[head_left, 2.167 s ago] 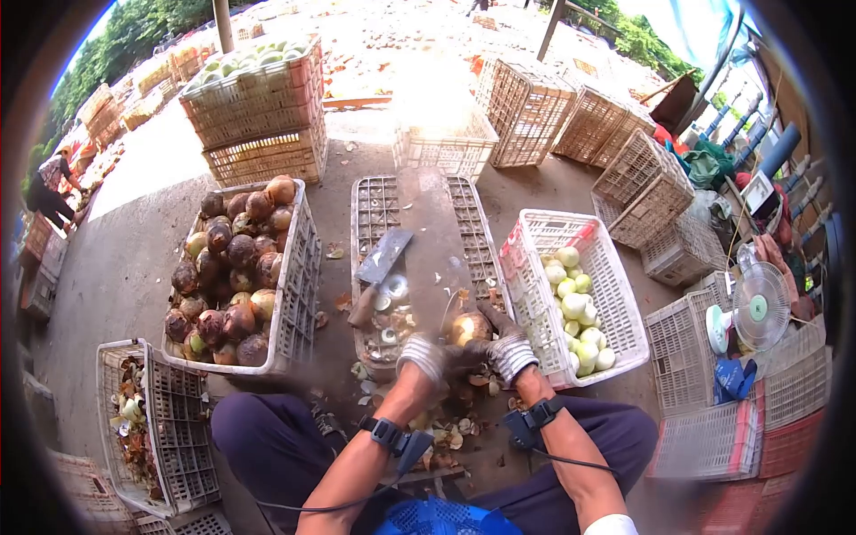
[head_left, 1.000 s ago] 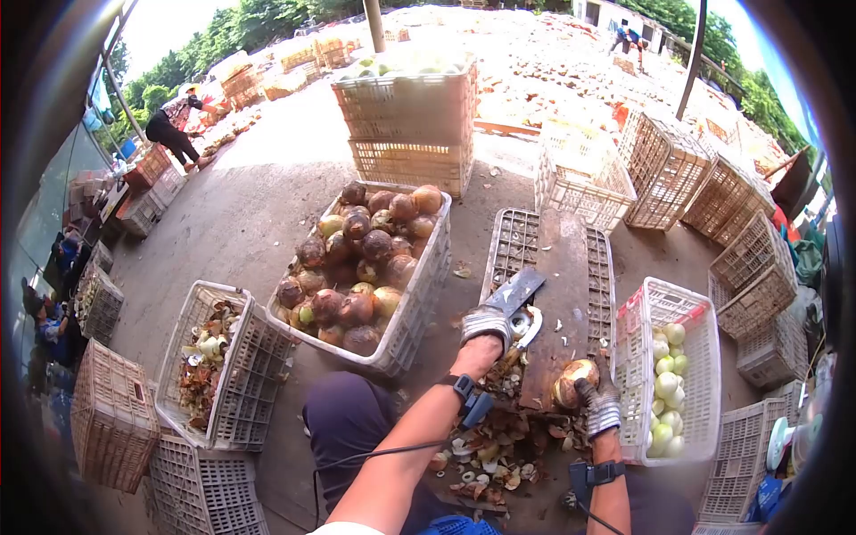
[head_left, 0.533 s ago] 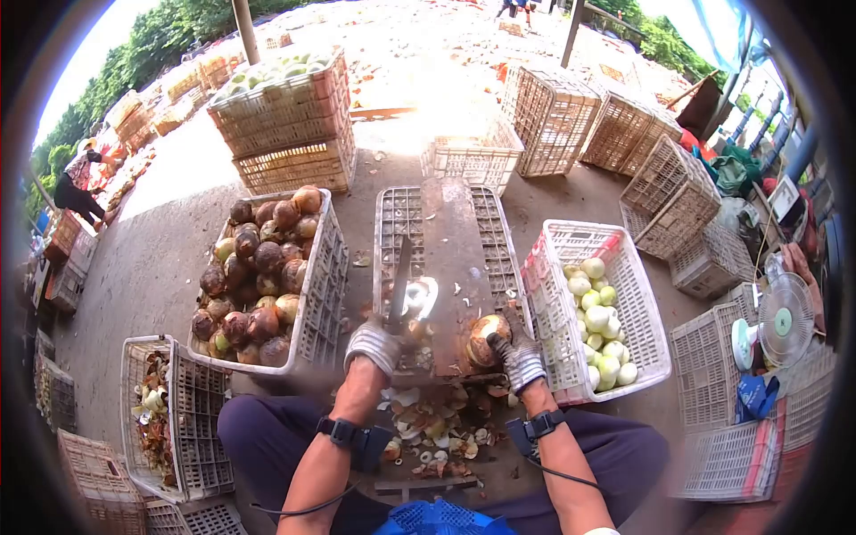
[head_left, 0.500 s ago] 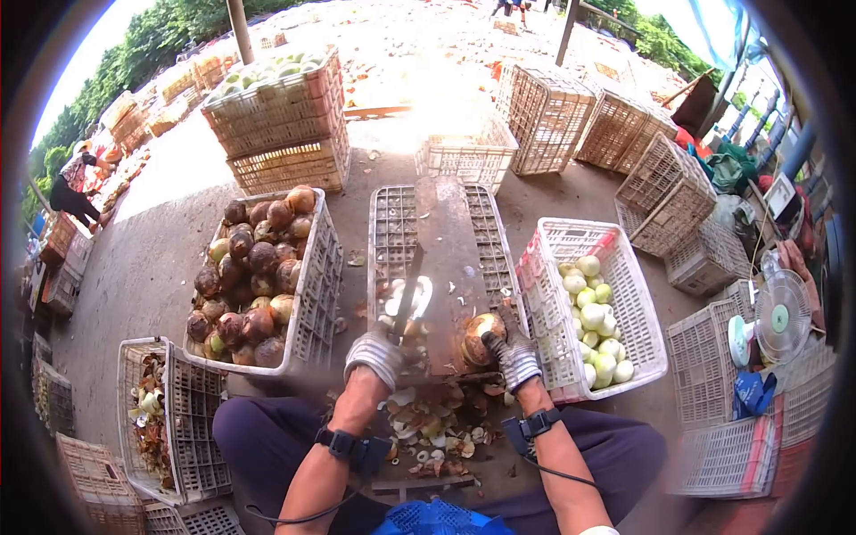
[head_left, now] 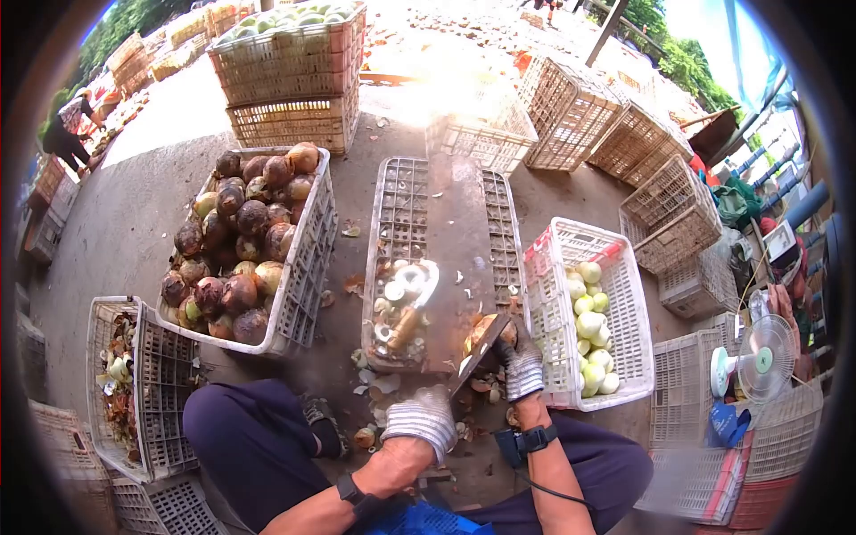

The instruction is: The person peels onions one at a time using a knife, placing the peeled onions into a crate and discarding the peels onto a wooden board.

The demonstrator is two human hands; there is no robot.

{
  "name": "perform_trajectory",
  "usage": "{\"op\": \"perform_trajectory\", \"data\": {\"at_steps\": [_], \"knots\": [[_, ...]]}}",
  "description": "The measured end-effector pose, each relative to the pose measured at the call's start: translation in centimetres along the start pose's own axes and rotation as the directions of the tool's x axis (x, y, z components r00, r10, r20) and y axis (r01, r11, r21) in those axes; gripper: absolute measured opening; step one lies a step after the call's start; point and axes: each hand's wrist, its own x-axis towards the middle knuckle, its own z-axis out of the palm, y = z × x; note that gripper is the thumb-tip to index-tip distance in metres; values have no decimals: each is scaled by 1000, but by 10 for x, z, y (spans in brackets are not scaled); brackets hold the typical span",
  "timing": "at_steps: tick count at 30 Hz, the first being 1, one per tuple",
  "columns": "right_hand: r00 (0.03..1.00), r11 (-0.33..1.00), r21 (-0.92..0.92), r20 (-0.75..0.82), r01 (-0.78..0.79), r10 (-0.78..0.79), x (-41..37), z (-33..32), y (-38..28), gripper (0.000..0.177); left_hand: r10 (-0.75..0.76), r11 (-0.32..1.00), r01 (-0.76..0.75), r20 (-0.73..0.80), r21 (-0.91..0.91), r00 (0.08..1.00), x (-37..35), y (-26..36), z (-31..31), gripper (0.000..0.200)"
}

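My left hand [head_left: 421, 424], in a striped work glove, is closed around the handle of a long knife [head_left: 484, 351]. Its blade slants up to the right, against or just in front of a brown-skinned onion [head_left: 476, 335]. Gloved too, my right hand [head_left: 522, 364] grips that onion from the right, at the near end of a worn board [head_left: 456, 245]; the blade partly covers the onion. Under the board is a plastic crate [head_left: 385, 192] with pale onion pieces in it. Scraps of skin and trimmings [head_left: 379, 392] lie on the ground between my legs.
Unpeeled onions [head_left: 239, 223] fill a crate on the left. Peeled pale onions [head_left: 590, 321] lie in a white crate on the right. A crate of skins [head_left: 119, 374] stands near left. Stacked crates [head_left: 294, 80] rise behind; a fan [head_left: 765, 357] stands far right. Another person [head_left: 71, 125] bends at far left.
My left hand has come down and toward me, swinging the knife from upright over the board to a slant across the onion. My right hand keeps hold of the onion. The view has shifted.
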Motion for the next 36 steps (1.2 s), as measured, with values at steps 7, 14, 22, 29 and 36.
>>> {"op": "perform_trajectory", "data": {"at_steps": [7, 14, 22, 29, 36], "knots": [[999, 994, -99, -7, -52, 52, -2, 1, -12, 54, 44, 998, -38, 142, -44, 989, 15, -3, -5, 25], [1000, 995, -94, -9, 13, -14, -3, 8, -2, 61, 95, 994, -83, 166, -77, 982, 60, 0, 5, 26], [996, 992, 93, 21, 86, -88, -6, -3, 1, 63, 235, 963, -159, 396, -216, 888, 73, 5, -28, 33], [986, 824, 545, 133, -156, 98, -15, -12, -12, 72, 97, 887, -32, 118, -461, 988, 65, -39, -6, 23], [986, 810, 563, 120, -163, 115, -15, -22, -6, 62, 222, 966, -224, -28, -127, 975, 64, -43, -12, 22]]}}
